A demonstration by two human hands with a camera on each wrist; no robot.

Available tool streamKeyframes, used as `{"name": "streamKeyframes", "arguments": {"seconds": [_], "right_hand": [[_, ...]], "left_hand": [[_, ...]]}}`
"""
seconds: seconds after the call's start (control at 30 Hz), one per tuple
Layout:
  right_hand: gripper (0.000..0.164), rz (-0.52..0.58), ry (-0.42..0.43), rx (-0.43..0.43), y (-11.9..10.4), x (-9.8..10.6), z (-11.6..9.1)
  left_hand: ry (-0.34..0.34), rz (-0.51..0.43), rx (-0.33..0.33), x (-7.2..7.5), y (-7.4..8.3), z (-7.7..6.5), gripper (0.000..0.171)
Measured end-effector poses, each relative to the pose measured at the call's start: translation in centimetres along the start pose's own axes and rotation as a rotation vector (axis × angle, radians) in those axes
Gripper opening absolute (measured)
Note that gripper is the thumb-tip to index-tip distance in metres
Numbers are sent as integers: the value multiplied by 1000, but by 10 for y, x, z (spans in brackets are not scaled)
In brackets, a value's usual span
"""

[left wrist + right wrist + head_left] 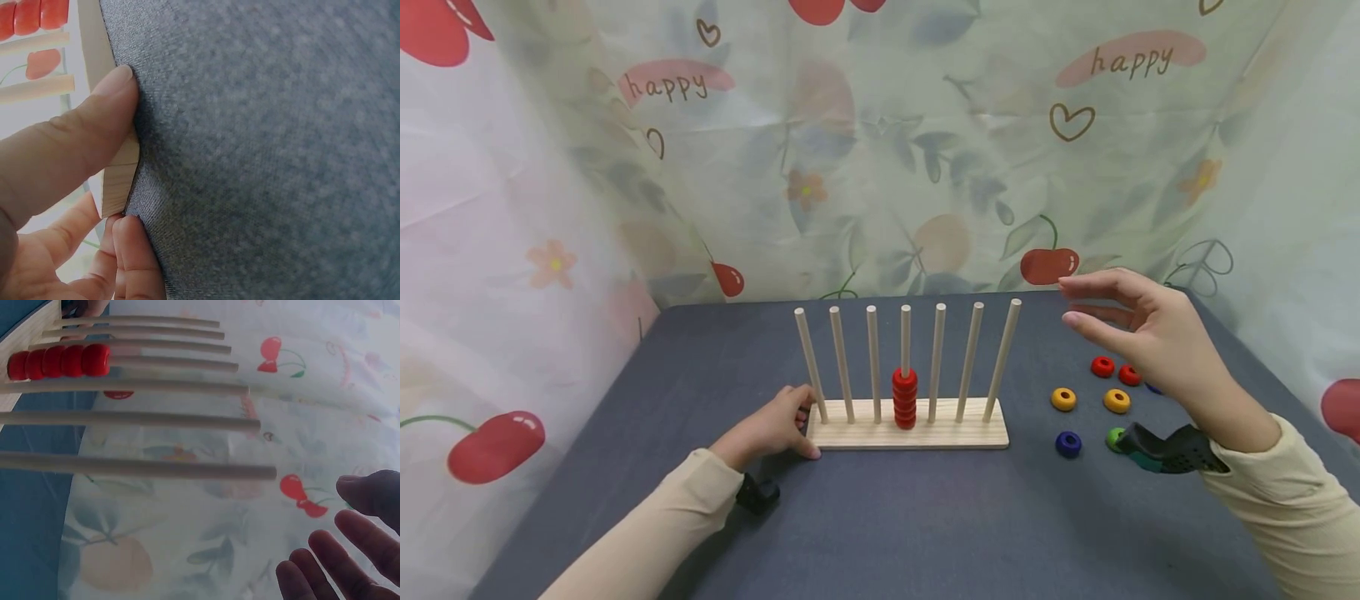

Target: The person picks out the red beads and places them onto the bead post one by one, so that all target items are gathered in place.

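A pale wooden peg rack (850, 435) with several upright pegs stands on the table. Red ring beads (905, 400) are stacked on its middle peg; the other pegs are bare. My left hand (778, 423) grips the left end of the rack's base. In the left wrist view the thumb (94, 128) lies along the front edge, with fingertips at the end corner. Up in the air to the right of the rack is my right hand (1138, 321), fingers extended and thumb apart, holding nothing. The right wrist view shows its fingers (337, 562) beyond the peg tips.
Loose beads lie on the dark table (917, 525) at right: red (1102, 367), yellow (1063, 399), dark blue (1068, 444) and green (1114, 439), some partly hidden by the right arm. A printed curtain (880, 167) encloses the back and sides.
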State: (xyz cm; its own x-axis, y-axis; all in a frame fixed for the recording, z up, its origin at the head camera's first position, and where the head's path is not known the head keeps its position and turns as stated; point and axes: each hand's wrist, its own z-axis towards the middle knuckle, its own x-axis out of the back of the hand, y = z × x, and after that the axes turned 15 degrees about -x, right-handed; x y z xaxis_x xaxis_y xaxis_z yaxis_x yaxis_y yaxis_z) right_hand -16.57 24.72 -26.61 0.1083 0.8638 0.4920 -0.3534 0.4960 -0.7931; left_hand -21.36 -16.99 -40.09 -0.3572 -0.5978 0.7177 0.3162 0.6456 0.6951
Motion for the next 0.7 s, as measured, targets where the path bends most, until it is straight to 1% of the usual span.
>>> {"name": "streamKeyframes", "arguments": {"seconds": [0.3,0.7], "right_hand": [[33,-26,50,-185,28,13,-2],[40,-111,63,-350,65,28,1]], "left_hand": [[1,-4,8,0,-1,0,67],[-4,-2,24,1,4,-2,66]]}}
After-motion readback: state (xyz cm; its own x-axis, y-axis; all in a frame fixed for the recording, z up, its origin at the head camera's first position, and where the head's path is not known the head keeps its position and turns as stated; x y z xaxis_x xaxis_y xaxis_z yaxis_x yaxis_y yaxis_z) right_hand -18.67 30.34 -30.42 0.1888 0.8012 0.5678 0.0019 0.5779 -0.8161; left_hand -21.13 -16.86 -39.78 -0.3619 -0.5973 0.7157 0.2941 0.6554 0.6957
